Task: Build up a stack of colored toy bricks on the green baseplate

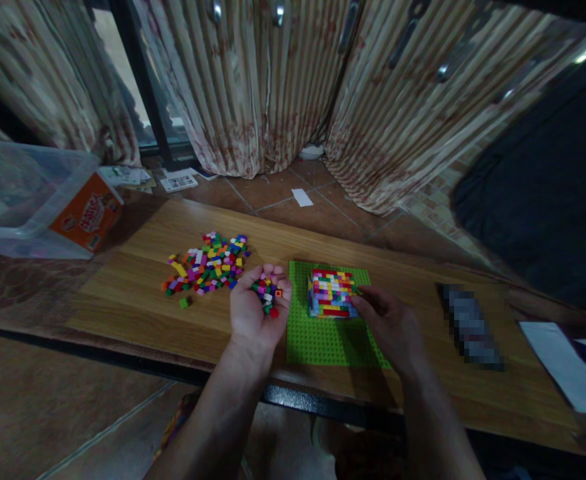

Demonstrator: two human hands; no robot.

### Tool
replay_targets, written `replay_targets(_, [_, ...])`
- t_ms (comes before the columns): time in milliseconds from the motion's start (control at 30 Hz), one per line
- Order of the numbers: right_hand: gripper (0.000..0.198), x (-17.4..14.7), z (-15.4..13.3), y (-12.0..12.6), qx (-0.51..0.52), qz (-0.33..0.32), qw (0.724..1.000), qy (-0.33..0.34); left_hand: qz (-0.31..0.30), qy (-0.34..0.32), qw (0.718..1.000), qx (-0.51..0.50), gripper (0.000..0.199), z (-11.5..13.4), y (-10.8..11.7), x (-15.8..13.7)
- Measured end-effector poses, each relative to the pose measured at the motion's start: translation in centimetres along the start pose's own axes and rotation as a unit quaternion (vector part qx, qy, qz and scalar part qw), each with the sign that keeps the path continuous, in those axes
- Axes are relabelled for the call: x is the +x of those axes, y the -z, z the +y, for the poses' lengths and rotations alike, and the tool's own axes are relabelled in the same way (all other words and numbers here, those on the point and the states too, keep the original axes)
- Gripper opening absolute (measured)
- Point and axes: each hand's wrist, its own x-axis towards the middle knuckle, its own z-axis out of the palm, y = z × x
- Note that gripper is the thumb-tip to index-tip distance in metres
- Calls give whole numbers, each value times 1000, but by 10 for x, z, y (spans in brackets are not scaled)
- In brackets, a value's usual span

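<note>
**Loose bricks (267,292) in 1 hand, a brick build (333,293) beside the other**

The green baseplate (335,343) lies on the wooden tabletop (137,267), and the brick build sits on its far half: a block of stacked rows in red, yellow, white, blue and green. The left hand (253,315) is just left of the baseplate, palm up and cupped, its fingers curled around the small heap of loose bricks. The right hand (390,323) reaches over the baseplate's right side, thumb and fingers bent at the right edge of the brick build — whether they pinch a piece there, I cannot tell.

Left of the baseplate, past the left hand, a mixed-colour pile (210,263) is spread out, with 1 lime-green brick (185,303) apart at its near side. Farther left of the baseplate stands a clear plastic box (17,231) with an orange label (87,217). Right of the baseplate lies a dark, pixelated object (473,327) — its detail is hidden — and farther right, a white sheet (567,367). Beyond the baseplate, striped curtains (267,93) hang over a tiled floor (257,193).
</note>
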Motion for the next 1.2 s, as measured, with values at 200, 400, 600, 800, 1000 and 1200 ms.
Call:
replay_targets(200, [44,3,2,-2,46,-4,998,-42,-1,1,1000,2,27,1,0,0])
replay_targets(400, [42,2,0,-5,127,5,989,-82,2,3,1000,-2,26,1,1,1])
replay_targets(600, [42,2,-2,-5,157,9,983,-93,1,7,1000,-1,27,0,0,1])
replay_targets(800, [44,1,-2,-7,157,8,984,-83,2,3,1000,2,27,-1,1,1])
replay_targets(1000, [45,3,1,-4,147,-2,986,-76,0,9,1000,3,27,-3,1,1])
replay_targets(1200, [33,-1,-9,-1,116,138,984,-9,-5,6,1000,23,24,-7,1,0])
